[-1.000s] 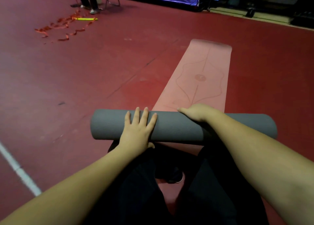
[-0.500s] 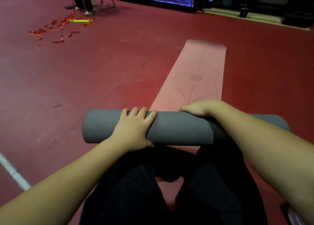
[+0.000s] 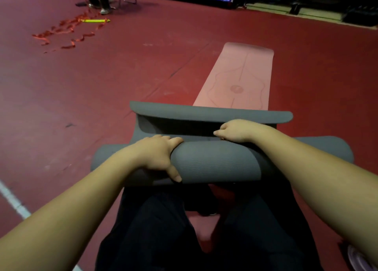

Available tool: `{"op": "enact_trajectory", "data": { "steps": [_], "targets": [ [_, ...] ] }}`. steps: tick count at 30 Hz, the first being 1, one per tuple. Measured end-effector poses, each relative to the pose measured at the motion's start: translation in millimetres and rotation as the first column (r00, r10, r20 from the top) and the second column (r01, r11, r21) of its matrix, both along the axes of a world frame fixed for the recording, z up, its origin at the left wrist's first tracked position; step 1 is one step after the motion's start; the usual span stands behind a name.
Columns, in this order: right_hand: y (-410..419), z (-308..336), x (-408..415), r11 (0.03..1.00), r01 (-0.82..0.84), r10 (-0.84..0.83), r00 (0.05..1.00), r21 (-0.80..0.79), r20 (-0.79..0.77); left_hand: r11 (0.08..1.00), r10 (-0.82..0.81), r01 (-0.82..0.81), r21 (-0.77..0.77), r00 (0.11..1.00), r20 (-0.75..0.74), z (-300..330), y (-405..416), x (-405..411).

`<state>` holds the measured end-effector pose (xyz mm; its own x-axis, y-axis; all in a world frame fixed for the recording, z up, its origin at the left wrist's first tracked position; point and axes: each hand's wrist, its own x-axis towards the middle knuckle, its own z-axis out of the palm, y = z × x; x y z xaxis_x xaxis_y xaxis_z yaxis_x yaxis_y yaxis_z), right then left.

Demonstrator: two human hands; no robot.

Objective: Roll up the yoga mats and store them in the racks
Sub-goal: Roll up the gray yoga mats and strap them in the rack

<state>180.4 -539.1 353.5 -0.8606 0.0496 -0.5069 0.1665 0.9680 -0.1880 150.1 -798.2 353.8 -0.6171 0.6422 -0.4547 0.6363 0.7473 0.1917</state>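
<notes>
Both hands grasp my grey mat roll [image 3: 216, 160]: left hand [image 3: 158, 154] wraps its near-left part, right hand [image 3: 235, 130] pinches the loose flap; pink mat [image 3: 239, 76] lies flat beyond.

Open red floor [image 3: 102, 107] flanks the pink mat [image 3: 235, 76] ahead.

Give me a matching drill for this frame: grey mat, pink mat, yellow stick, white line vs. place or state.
Things:
1. grey mat
2. pink mat
3. yellow stick
4. white line

States:
A. flat on the floor, unrolled
B. far left, among red scraps
C. partly rolled, gripped by both hands
D. painted on the floor, near left

Pairs: 1-C, 2-A, 3-B, 4-D
</notes>
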Motion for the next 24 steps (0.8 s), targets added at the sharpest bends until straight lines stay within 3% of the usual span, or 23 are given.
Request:
{"op": "enact_trajectory", "data": {
  "steps": [4, 8, 13, 16, 18, 21, 24],
  "targets": [
    [3, 6, 13, 0.997, 0.001, 0.010, 0.988, 0.071, -0.156, 0.996, 0.093, -0.089, -0.028, 0.956, 0.280, -1, 7, -33],
    [-4, -4, 31, 0.997, 0.054, -0.042, 0.981, 0.058, -0.189, 0.981, 0.190, -0.175, -0.082, 0.806, 0.561, -4, 18, -64],
    [-10, -23, 32, 0.980, 0.126, -0.069, 0.941, 0.153, -0.331, 0.964, 0.243, -0.248, -0.092, 0.695, 0.676, -10, 27, -80],
    [-10, -25, 26, 0.977, 0.160, -0.109, 0.942, 0.139, -0.317, 0.938, 0.241, -0.346, 0.009, 0.673, 0.700, -12, 22, -74],
    [-9, -26, 22, 0.978, 0.160, -0.112, 0.945, 0.136, -0.306, 0.937, 0.183, -0.323, 0.136, 0.781, 0.597, -9, 17, -67],
    [-9, -28, 17, 0.977, 0.164, -0.118, 0.948, 0.135, -0.295, 0.945, 0.089, -0.141, 0.296, 0.979, 0.181, -10, 3, -52],
    [-7, -25, 8, 0.979, 0.163, -0.135, 0.967, 0.119, -0.215, 0.860, 0.224, -0.098, 0.500, 0.954, -0.198, -36, -10, -18]
  ]
}}
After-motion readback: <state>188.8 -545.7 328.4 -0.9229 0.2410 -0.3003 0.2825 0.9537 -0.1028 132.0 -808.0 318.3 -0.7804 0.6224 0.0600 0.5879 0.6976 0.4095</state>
